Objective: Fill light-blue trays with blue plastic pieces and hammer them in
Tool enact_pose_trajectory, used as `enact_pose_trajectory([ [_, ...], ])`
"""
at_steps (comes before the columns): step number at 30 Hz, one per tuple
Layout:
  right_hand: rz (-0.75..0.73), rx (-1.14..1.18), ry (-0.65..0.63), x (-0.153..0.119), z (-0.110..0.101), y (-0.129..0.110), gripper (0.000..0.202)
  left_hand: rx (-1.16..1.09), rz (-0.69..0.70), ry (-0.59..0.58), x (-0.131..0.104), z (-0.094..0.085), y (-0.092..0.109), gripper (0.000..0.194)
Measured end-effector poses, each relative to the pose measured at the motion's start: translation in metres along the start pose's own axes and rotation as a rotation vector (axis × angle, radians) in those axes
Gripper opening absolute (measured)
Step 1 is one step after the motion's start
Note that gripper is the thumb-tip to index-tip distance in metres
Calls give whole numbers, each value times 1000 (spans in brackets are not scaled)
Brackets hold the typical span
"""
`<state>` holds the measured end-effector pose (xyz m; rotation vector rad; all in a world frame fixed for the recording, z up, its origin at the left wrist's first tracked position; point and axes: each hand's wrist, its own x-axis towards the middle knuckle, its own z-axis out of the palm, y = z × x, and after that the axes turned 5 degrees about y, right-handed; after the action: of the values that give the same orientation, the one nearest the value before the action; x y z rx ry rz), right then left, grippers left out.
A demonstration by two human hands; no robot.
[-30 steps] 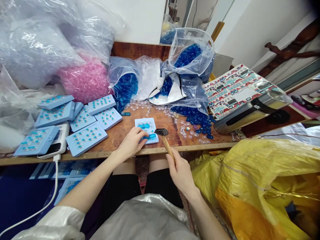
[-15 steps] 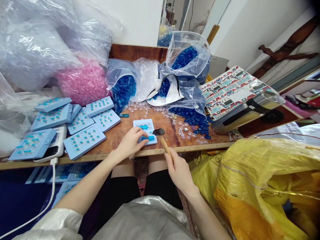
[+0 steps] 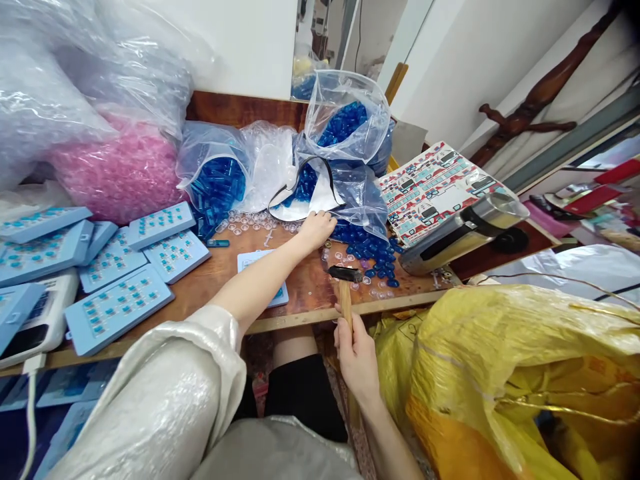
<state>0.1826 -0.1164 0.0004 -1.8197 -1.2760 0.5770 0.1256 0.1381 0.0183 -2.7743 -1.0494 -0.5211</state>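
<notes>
My right hand point(image 3: 357, 357) is closed round the wooden handle of a hammer point(image 3: 346, 297), its dark head raised near the table's front edge. Farther forward, my left hand point(image 3: 317, 230) reaches over the small parts beside the blue beads point(image 3: 373, 257). Its fingers are bent down and close together; whatever is between the fingertips is hidden. Beneath my left forearm lies a light blue plastic plate point(image 3: 249, 259), mostly covered by the arm. Clear plastic rings point(image 3: 341, 257) are scattered close to the left hand and the hammer head.
Several light blue cases point(image 3: 120, 308) with small blue pieces are piled at the left, by a white device point(image 3: 55, 303) with a cable. Bags of blue parts point(image 3: 220, 180) and pink parts point(image 3: 125, 170) line the back. A steel flask point(image 3: 465, 233) and yellow sack point(image 3: 470, 360) are right.
My left hand has left the blue plate and moved forward and right to the small parts. The hammer has swung away from the plate, its head turned rightward. The whole view has shifted right.
</notes>
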Motion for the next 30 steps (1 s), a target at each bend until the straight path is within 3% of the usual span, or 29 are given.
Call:
enact_pose_trajectory([
  [4, 30, -8, -13, -2, 1, 1, 40, 40, -40, 77, 1, 7, 7, 23],
  [9, 6, -25, -49, -3, 8, -4, 36, 3, -135, 86, 4, 15, 16, 21],
  [12, -14, -46, -50, -4, 7, -5, 35, -23, -94, 76, 5, 13, 16, 23],
  [15, -9, -35, -60, -5, 4, -2, 36, -86, -9, 90, -5, 0, 7, 21],
  [21, 37, -4, -84, -8, 6, 8, 41, -341, -30, 30, -62, -44, -49, 22],
  [25, 19, 3, -119, -8, 13, 6, 42, -365, -263, 84, -110, -64, -86, 15],
  [27, -3, 0, -132, -9, 14, 3, 41, -430, -370, 90, -134, -71, -92, 19],
  [30, -33, -18, -152, -11, 14, -2, 39, -569, -430, 48, -170, -76, -85, 25],
])
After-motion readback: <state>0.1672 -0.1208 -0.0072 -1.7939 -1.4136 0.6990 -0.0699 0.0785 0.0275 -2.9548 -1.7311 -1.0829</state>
